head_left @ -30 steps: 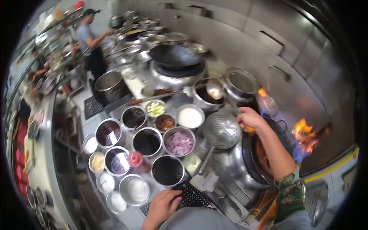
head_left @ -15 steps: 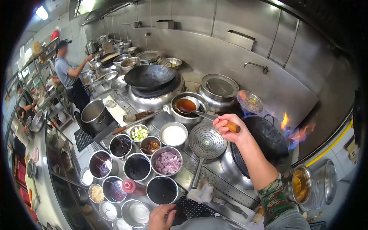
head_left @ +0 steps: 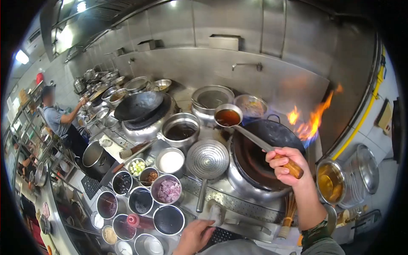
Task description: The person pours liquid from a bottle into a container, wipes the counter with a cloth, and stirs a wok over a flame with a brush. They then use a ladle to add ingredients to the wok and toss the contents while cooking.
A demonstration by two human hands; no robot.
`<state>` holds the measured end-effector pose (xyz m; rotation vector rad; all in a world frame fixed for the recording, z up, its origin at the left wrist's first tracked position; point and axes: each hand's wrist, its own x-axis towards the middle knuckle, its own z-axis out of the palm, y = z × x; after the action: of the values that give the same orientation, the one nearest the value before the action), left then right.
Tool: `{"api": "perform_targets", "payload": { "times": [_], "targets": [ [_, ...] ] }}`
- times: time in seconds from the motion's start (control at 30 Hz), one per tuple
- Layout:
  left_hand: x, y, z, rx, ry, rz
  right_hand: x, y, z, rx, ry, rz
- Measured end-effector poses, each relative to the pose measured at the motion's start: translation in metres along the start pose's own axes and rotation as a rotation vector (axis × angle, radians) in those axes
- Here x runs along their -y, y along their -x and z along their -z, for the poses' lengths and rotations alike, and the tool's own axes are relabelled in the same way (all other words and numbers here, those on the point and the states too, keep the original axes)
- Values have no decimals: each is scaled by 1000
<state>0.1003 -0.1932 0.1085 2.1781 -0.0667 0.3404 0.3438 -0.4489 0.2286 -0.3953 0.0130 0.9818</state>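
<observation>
My right hand (head_left: 285,165) grips the wooden handle of a long metal ladle (head_left: 228,117). The ladle's bowl is full of brown liquid and hangs at the far left rim of a black wok (head_left: 265,146), beside an oil pot (head_left: 180,128) holding dark liquid. Flames (head_left: 310,121) rise behind the wok on its right side. My left hand (head_left: 195,236) rests at the counter's near edge, fingers loosely spread on a black perforated mat (head_left: 221,234), holding nothing. A perforated metal skimmer (head_left: 208,159) lies between the wok and the seasoning bowls.
Several steel bowls of sauces, chopped onion (head_left: 168,190) and white powder (head_left: 170,161) crowd the counter to the left. A second black wok (head_left: 138,106) sits on the far burner. A pot of amber oil (head_left: 330,182) stands to the right. Another person (head_left: 59,123) works at the far left.
My right hand drew the ladle out of the oil pot and moved right, over the wok, with the bowl full. The flames grew taller. The view tilted up and my left hand stayed low.
</observation>
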Motion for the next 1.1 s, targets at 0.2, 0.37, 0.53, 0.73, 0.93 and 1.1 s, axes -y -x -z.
{"api": "perform_targets", "payload": {
  "times": [0.2,0.37,0.53,0.73,0.93,1.1],
  "targets": [
    [-33,-90,-70,123,2,-337,24,61,32,-406,505,197],
    [-40,-140,-151,76,-114,-463,36,84,67,-567,622,278],
    [-34,-147,-194,233,-280,-386,38,110,94,-734,917,319],
    [-39,-148,-196,149,-302,-401,21,164,96,-859,1428,221],
    [-43,-151,-189,199,-268,-389,-4,182,139,-999,1411,181],
    [-67,-127,-138,48,-230,-505,-18,154,151,-638,682,362]
  ]
}}
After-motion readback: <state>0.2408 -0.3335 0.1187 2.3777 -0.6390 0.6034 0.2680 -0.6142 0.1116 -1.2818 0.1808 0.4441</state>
